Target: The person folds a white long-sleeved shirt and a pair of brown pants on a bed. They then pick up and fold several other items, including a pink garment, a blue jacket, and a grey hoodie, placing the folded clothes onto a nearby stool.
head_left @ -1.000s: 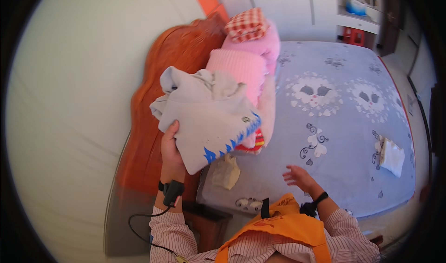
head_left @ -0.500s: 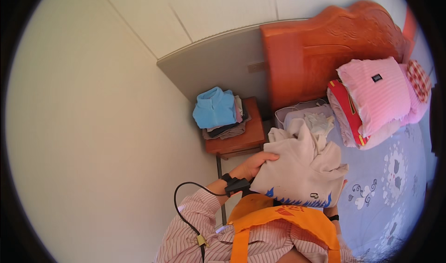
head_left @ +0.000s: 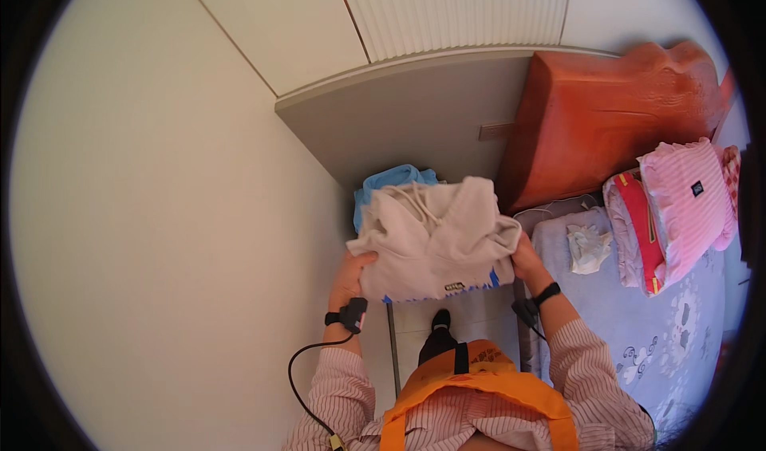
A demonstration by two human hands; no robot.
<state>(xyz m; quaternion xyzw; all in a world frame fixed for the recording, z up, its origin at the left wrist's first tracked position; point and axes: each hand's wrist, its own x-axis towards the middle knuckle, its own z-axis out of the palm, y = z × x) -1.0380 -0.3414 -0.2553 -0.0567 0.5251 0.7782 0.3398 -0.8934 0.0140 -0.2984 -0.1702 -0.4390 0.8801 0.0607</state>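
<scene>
A folded beige hoodie (head_left: 435, 244) with drawstrings and blue print along its near edge is held up between my hands. My left hand (head_left: 349, 279) grips its left side, thumb on top and the other fingers mostly out of sight. At the opposite side my right hand (head_left: 525, 259) closes on the edge, its fingers partly behind the cloth. Just beyond the hoodie, a blue collared garment (head_left: 399, 177) shows only in part. The hoodie covers the rest of that pile and the bedside table beneath; whether it touches the blue garment I cannot tell.
To the right is a bed with a patterned lilac sheet (head_left: 630, 347) and a carved wooden headboard (head_left: 614, 116). A crumpled white cloth (head_left: 589, 249), folded red-and-pink bedding (head_left: 634, 220) and a pink pillow (head_left: 688, 204) lie on it. A pale wall (head_left: 175, 212) stands at the left.
The hoodie has moved left, from over the bed's edge to in front of the bedside table, hiding it. Both hands travelled with it, and the view turned. The white cloth stayed on the bed.
</scene>
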